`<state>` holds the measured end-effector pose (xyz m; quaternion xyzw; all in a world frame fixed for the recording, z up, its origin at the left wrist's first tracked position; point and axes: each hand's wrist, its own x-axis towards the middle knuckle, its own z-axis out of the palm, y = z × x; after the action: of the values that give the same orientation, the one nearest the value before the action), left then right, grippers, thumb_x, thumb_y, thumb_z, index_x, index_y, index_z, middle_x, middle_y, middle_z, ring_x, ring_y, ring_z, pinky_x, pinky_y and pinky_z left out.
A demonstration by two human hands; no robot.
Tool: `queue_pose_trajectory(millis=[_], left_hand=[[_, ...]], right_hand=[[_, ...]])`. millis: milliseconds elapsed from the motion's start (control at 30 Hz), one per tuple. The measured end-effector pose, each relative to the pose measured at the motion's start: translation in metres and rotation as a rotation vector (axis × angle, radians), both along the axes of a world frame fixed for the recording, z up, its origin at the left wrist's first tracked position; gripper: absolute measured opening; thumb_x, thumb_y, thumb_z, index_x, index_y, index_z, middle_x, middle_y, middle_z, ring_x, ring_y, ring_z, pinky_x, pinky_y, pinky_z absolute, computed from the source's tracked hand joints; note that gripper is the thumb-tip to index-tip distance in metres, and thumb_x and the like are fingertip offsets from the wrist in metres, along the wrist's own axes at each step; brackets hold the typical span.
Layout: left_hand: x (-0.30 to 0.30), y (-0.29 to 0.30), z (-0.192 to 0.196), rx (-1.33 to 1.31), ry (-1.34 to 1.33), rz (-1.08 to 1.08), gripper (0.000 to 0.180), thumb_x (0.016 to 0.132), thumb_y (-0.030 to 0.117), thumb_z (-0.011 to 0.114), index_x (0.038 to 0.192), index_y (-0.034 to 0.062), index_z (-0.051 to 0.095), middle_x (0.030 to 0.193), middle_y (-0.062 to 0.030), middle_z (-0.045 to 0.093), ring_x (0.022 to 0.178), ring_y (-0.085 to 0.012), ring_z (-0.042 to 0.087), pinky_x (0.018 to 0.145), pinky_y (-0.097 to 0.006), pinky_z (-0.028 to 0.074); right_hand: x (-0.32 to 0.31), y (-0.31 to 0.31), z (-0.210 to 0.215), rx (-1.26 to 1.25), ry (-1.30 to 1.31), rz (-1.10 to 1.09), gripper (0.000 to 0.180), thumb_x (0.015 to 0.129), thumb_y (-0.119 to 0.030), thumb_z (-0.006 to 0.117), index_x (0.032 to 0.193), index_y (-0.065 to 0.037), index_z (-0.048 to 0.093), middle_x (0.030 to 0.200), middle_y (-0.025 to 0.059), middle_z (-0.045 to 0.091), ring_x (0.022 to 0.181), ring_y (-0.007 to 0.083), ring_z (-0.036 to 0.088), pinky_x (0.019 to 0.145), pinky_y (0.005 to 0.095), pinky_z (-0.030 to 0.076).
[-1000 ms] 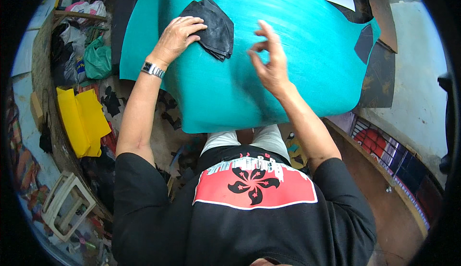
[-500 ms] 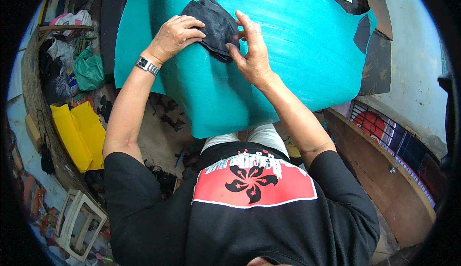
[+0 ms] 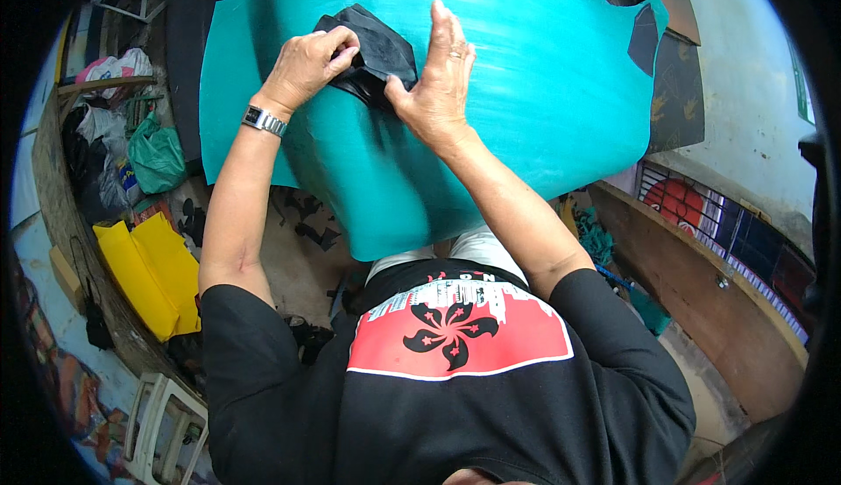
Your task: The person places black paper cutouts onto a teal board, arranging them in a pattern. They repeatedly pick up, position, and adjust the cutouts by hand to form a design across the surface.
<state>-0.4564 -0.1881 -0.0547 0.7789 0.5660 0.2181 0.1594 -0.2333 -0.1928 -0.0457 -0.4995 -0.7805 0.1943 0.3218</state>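
Observation:
A small stack of thin black leather-like pieces (image 3: 378, 40) lies on a large teal sheet (image 3: 543, 73) that drapes over the work surface toward me. My left hand (image 3: 308, 66), with a watch on its wrist, pinches the left edge of the stack between thumb and curled fingers. The piece there looks lifted, with a shiny dark fold beneath it. My right hand (image 3: 438, 91) is open at the stack's right side. Its thumb touches the near right corner, while the fingers stretch upward over the teal sheet.
A dark cut-out patch (image 3: 643, 40) shows at the teal sheet's right edge. A wooden board (image 3: 701, 301) stands at the right. On the left are a yellow sheet (image 3: 151, 270), a green plastic bag (image 3: 158, 156) and a pale plastic stool (image 3: 166, 432). Dark scraps (image 3: 315, 235) litter the floor.
My left hand has gone from resting with fingers on the stack to pinching and lifting its left edge. My right hand has moved left, its fingers straightening. The whole view has shifted slightly.

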Motion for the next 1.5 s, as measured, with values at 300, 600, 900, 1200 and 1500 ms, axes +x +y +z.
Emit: queue_pose_trajectory(millis=[300,600,900,1200,1500], left_hand=[[-0.003,-0.006,0.003,0.152,-0.022,-0.066,0.015,0.091,0.023,0.072,0.099,0.0107,0.067,0.085,-0.0072,0.070,0.079,-0.0274,0.069,0.070,-0.038,0.056],[0.007,-0.026,-0.005,0.191,-0.159,0.141,0.047,0.073,0.012,0.084,0.115,0.0140,0.065,0.101,-0.0027,0.066,0.081,-0.0199,0.066,0.082,-0.037,0.055],[0.012,-0.033,-0.010,0.222,-0.065,0.229,0.062,0.073,0.020,0.084,0.128,0.0105,0.060,0.117,-0.0069,0.065,0.109,-0.0278,0.063,0.099,-0.044,0.045],[0.022,-0.029,0.005,0.193,0.236,0.463,0.113,0.062,0.037,0.094,0.156,0.0217,0.033,0.153,-0.0046,0.038,0.139,-0.0264,0.041,0.115,-0.050,0.031],[0.028,-0.018,0.017,0.099,0.040,-0.046,0.010,0.081,0.005,0.067,0.089,0.0116,0.067,0.088,-0.0014,0.063,0.084,-0.0215,0.056,0.083,-0.037,0.038]], right_hand=[[-0.005,0.007,0.026,-0.006,0.319,0.138,0.115,0.068,-0.008,0.081,0.162,-0.012,0.015,0.142,0.0208,0.046,0.110,0.0321,0.056,0.096,0.0461,0.048],[-0.044,0.028,0.020,-0.177,0.051,0.396,0.103,0.075,0.006,0.070,0.160,-0.023,0.021,0.136,0.0317,0.047,0.105,0.0523,0.062,0.089,0.0551,0.055],[-0.050,0.020,0.014,-0.192,0.003,0.362,0.110,0.068,0.001,0.080,0.160,-0.022,0.024,0.126,0.0308,0.050,0.090,0.0499,0.066,0.077,0.0546,0.057],[-0.019,0.082,0.038,0.159,0.285,0.007,0.103,0.067,0.015,0.060,0.158,-0.004,0.016,0.127,0.0378,0.039,0.108,0.0544,0.053,0.093,0.0514,0.052],[0.158,0.120,0.073,0.038,0.373,-0.233,0.109,0.072,0.011,0.061,0.163,-0.018,0.008,0.135,0.0197,0.043,0.076,0.0115,0.060,0.066,0.0241,0.054]])
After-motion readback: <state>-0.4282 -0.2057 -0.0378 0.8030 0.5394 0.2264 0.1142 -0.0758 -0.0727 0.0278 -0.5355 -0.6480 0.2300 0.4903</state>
